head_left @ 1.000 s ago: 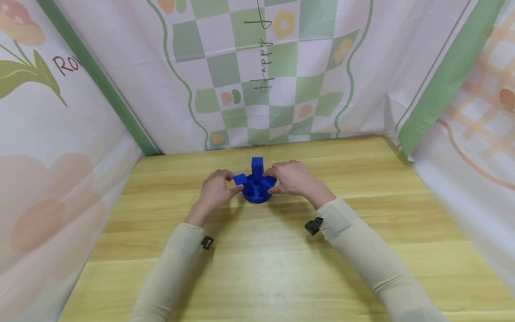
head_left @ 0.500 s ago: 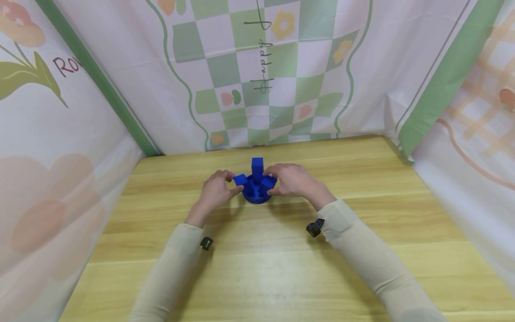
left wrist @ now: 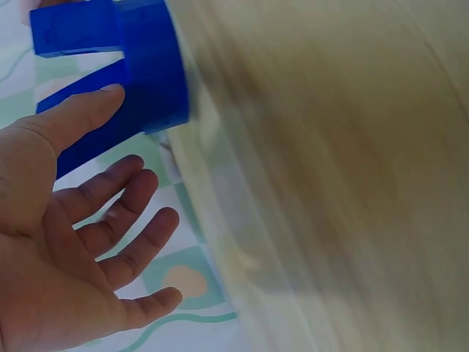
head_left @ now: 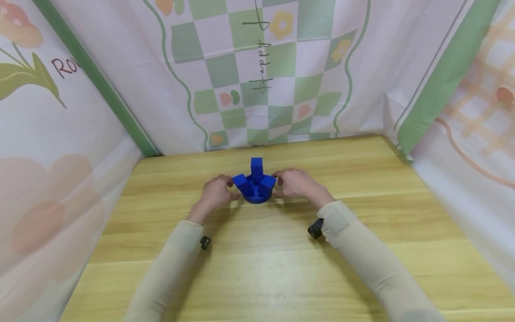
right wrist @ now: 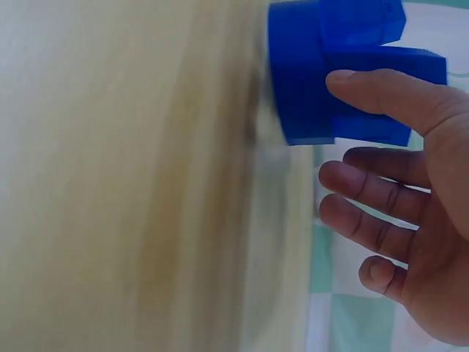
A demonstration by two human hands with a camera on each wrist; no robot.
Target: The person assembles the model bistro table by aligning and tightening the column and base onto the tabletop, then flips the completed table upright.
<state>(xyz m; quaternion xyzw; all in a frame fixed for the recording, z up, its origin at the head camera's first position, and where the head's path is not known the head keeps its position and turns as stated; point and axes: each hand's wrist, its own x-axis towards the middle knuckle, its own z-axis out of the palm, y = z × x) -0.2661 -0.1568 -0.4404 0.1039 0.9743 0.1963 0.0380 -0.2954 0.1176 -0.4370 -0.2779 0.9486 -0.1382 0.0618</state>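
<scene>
On the wooden table stands a blue object with a round base point(head_left: 257, 197) and three square posts that rise from it. The back post point(head_left: 256, 167) is upright, while the left post point(head_left: 241, 182) and the right post point(head_left: 267, 182) lean outward. My left hand point(head_left: 216, 192) is beside the left post, its fingers loosely bent around nothing. Close to the right post, my right hand point(head_left: 298, 183) is likewise spread. In both wrist views the thumb overlaps the blue posts point(left wrist: 77, 28) point(right wrist: 388, 62); whether it touches them I cannot tell.
The wooden tabletop point(head_left: 261, 259) spreads out around the blue object. A patterned curtain point(head_left: 281, 89) hangs behind the back edge, with more curtain on the left point(head_left: 80, 179) and right point(head_left: 462, 179). A small black device point(head_left: 315, 229) sits at the right wrist.
Both hands have let go of the two slanted posts and moved slightly outward and lower. The blue object stays in the same place.
</scene>
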